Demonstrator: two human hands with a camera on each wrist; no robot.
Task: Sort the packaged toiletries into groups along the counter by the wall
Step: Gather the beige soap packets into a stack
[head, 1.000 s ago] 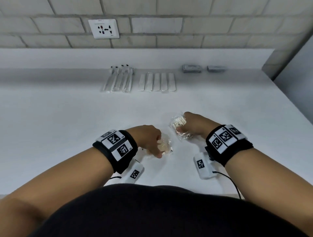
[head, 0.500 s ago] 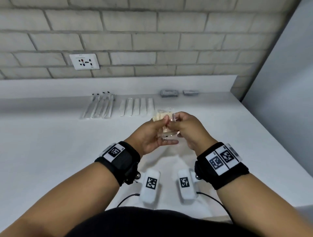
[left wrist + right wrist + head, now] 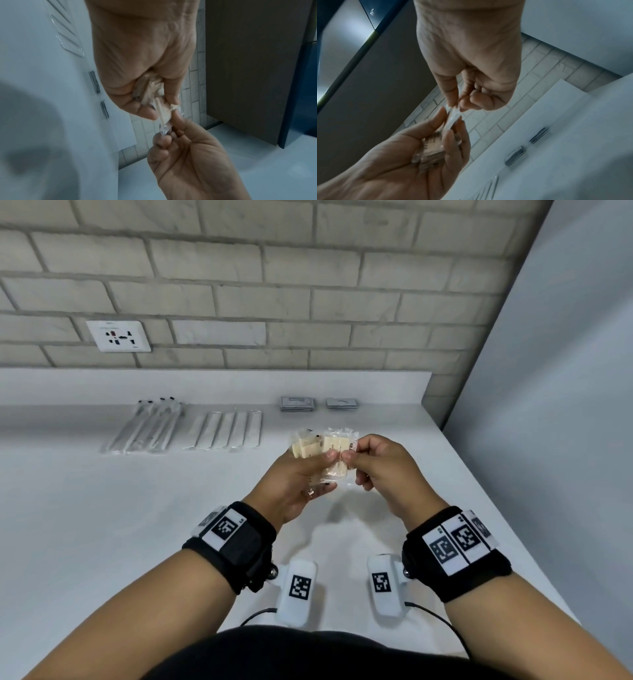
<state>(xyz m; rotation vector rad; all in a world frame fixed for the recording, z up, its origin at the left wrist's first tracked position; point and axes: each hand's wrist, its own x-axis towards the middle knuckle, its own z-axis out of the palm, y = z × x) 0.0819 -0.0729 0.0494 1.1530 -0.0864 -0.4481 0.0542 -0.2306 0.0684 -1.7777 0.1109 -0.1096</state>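
Several clear packets with beige contents (image 3: 323,445) are held together above the white counter (image 3: 102,525). My left hand (image 3: 320,472) grips the small stack between thumb and fingers; the left wrist view shows the packets (image 3: 150,88) tucked in its curled fingers. My right hand (image 3: 347,455) pinches the clear edge of one packet at the stack's right side. In the right wrist view that pinch (image 3: 455,106) sits just above the left palm holding the packets (image 3: 433,146). Both hands are off the counter.
Along the wall lie a row of long clear toothbrush packs (image 3: 147,426), a row of white sachets (image 3: 226,431) and two stacks of grey sachets (image 3: 297,404) (image 3: 342,403). A wall socket (image 3: 118,336) is above. A grey panel (image 3: 548,371) borders the counter's right side.
A second ago each hand held a packet down at the counter. Both hands rose and came together, and the packets now sit in one stack in the left hand.
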